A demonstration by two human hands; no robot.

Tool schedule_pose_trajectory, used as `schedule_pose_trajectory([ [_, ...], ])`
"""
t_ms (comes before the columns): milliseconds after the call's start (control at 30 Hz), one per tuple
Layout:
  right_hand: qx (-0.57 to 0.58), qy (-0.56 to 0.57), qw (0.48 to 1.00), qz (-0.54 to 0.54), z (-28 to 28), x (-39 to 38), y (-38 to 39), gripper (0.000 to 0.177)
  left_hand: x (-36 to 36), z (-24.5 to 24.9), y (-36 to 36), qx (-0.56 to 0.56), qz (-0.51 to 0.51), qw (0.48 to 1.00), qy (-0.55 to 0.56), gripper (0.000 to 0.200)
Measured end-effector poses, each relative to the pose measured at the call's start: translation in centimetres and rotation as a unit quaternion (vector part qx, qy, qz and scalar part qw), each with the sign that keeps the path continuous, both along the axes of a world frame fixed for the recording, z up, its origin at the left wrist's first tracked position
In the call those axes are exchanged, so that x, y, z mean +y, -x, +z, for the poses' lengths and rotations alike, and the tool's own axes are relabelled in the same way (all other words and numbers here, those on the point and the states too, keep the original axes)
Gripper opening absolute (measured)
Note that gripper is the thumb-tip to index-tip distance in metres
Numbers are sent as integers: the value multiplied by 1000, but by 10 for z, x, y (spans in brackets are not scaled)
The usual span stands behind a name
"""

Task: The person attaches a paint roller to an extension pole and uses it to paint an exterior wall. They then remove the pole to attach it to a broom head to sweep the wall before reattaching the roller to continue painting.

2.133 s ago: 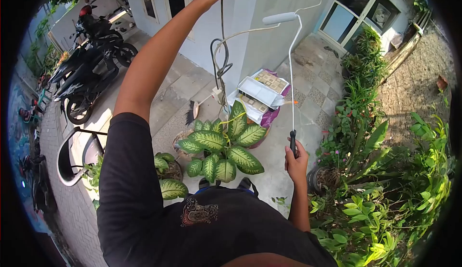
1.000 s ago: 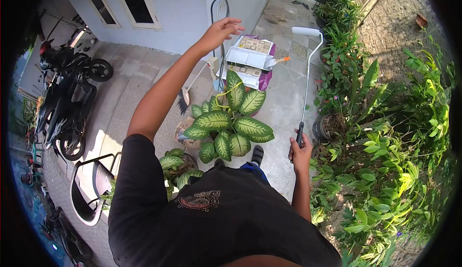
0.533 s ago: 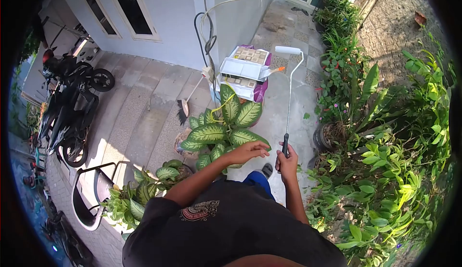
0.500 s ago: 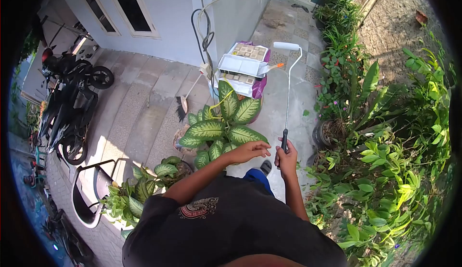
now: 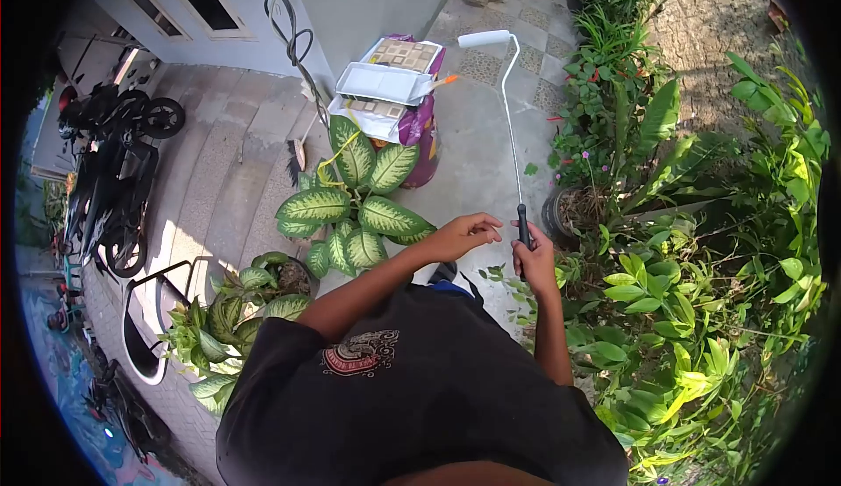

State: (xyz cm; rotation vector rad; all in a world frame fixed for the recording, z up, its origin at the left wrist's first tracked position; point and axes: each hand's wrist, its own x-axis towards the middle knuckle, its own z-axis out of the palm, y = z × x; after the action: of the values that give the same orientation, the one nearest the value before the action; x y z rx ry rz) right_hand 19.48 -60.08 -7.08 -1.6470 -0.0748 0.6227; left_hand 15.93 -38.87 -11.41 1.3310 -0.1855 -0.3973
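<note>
My right hand (image 5: 536, 260) is closed around the black grip of a long paint roller (image 5: 511, 127). Its thin metal rod rises away from me, bending at the top to a white roller sleeve held over the paving. Just left of the grip, my left hand (image 5: 469, 234) is empty, its fingers loosely bent and apart, not touching the roller. Farther ahead, a white paint tray (image 5: 381, 83) rests on patterned tile-like sheets over purple sacks (image 5: 422, 140). An orange-tipped handle (image 5: 445, 81) sticks out at the tray's right side.
A large leafy plant (image 5: 355, 197) stands ahead to my left, near hanging cables (image 5: 293, 44) and a broom (image 5: 296, 158). Dense plants (image 5: 666, 311) and a dark pot (image 5: 565, 212) line my right. Motorcycles (image 5: 114, 179) are parked far left, beside a house wall (image 5: 385, 4).
The view has shifted forward and to the right, so the tray and sacks appear farther left. The roller sleeve has swung leftward relative to its grip. My left hand remains empty beside it.
</note>
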Motion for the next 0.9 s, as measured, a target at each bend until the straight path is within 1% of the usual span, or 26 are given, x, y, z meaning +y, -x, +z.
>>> schedule_pose_trajectory([
  [33,-2,7,1000,9,2,-4,-9,37,-5,4,-5,-12,6,1000,-24,36],
  [67,-4,14,1000,19,4,-6,-18,36,-9,7,-9,-6,15,1000,-20,36],
  [133,8,9,999,31,7,-1,-34,35,-13,21,-19,-80,74,989,-104,41],
  [167,28,-7,999,34,8,5,-42,35,-13,25,-24,-78,81,988,-107,41],
  [233,63,-48,996,48,7,21,-56,35,-8,28,-38,-102,166,976,-100,49],
  [267,64,-51,995,52,7,32,-62,35,-1,28,-46,-102,169,975,-103,49],
  [333,81,-67,993,48,8,58,-74,36,18,26,-65,-119,177,967,-139,56],
  [367,85,-77,992,48,6,71,-82,36,29,21,-76,-134,187,961,-156,56],
  [400,82,-57,994,49,9,83,-90,35,40,19,-90,-143,191,958,-160,56],
  [467,98,-95,989,58,7,101,-105,37,57,12,-104,-113,249,954,-121,51],
  [500,99,-93,989,55,7,102,-104,37,64,17,-113,-103,273,953,-85,45],
  [567,115,-168,977,53,8,118,-125,40,77,12,-126,-122,273,950,-89,42],
  [600,70,-177,978,86,6,127,-144,40,94,19,-155,-144,277,946,-90,40],
  [667,26,-149,982,108,12,143,-167,37,109,25,-171,-178,280,938,-98,37],
  [733,48,-168,982,78,13,153,-198,34,124,35,-184,-194,285,932,-109,35],
  [767,46,-177,981,72,13,157,-211,35,131,39,-187,-183,288,934,-103,32],
  [833,-8,-143,987,69,17,173,-227,26,142,52,-190,-178,300,930,-114,25],
  [867,-34,-125,989,73,16,181,-233,22,148,57,-190,-175,307,928,-119,25],
  [900,-33,-129,988,82,15,189,-238,22,154,60,-192,-166,315,926,-129,25],
])
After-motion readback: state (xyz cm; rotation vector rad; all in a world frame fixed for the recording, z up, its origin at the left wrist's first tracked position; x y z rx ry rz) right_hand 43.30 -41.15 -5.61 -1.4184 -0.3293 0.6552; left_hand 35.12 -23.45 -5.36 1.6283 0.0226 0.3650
